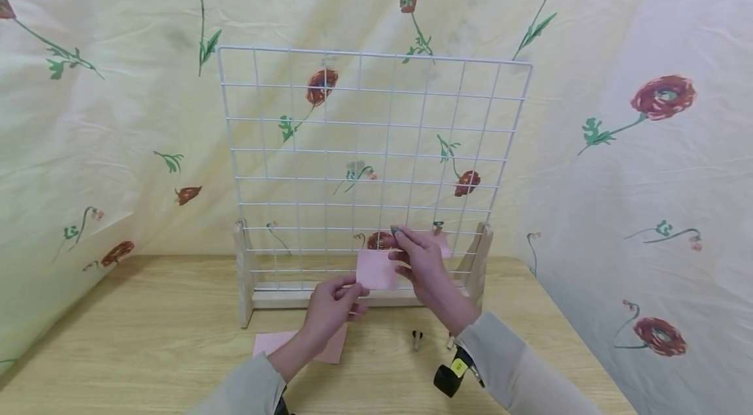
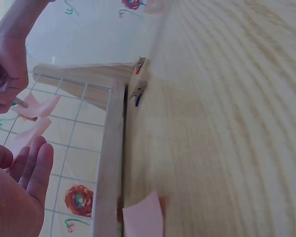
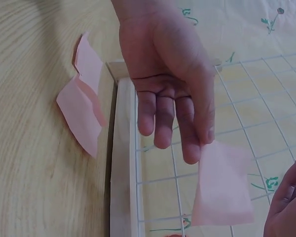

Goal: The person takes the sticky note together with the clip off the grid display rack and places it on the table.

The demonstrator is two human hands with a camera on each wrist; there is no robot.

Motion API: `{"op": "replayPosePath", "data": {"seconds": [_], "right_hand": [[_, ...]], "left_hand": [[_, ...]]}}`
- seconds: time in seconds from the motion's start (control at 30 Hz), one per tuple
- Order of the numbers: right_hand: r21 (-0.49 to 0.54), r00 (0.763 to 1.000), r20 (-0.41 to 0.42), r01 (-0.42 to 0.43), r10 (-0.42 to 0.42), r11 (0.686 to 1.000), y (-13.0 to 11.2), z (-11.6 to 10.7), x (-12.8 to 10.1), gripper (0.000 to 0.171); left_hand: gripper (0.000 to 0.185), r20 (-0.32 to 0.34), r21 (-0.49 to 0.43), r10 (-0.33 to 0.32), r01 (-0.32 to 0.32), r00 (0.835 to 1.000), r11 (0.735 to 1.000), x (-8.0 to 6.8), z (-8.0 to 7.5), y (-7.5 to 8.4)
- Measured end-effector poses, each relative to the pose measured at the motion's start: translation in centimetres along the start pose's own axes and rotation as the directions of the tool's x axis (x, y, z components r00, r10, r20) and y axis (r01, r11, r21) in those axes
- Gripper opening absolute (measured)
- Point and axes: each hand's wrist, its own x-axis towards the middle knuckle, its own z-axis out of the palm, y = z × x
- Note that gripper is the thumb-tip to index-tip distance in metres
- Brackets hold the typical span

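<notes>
Holding pink paper [image 1: 376, 269] against wire grid [image 1: 376, 140]: right hand [image 1: 419, 259] pinching top edge, left hand [image 1: 331, 305] pinching bottom corner. Next, likely: clip [image 1: 417, 338] from table [image 1: 147, 336] needed.

No words, numbers or brand names could be read in any of the views. A small yellow tag [image 1: 458, 368] was seen on the black wrist camera [image 1: 450, 377], at about five o'clock from the white wire grid [image 1: 376, 160], but whatever was printed on it was too small and blurry to be made out. The pink paper [image 1: 378, 269] was seen to be blank.
</notes>
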Motion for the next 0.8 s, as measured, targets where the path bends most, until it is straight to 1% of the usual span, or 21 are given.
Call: {"op": "replayPosePath", "data": {"seconds": [0.23, 0.33, 0.57, 0.8], "right_hand": [[-0.011, 1.0, 0.015, -0.022, 0.023, 1.0, 0.1, -0.3, -0.9, 0.039], [-0.006, 0.999, 0.012, -0.031, 0.031, 1.0, 0.3, -0.4, -1.2, 0.038], [-0.015, 0.999, 0.004, -0.048, 0.048, 0.999, 0.8, -1.0, -1.8, 0.036], [-0.014, 0.998, 0.002, -0.059, 0.059, 0.998, 1.3, -1.6, -2.2, 0.035]], "left_hand": [[0.038, 0.002, 0.022, -0.018, 0.018, 1.0, 1.0, -0.7, -0.1, -0.5], [0.04, 0.005, 0.035, -0.023, 0.023, 1.0, 0.999, -0.9, -0.2, -0.8], [0.039, 0.024, 0.037, -0.022, 0.021, 0.999, 0.999, -1.4, -0.3, -1.5], [0.039, 0.022, 0.058, -0.018, 0.016, 1.0, 0.998, -1.7, -0.5, -2.0]]}}
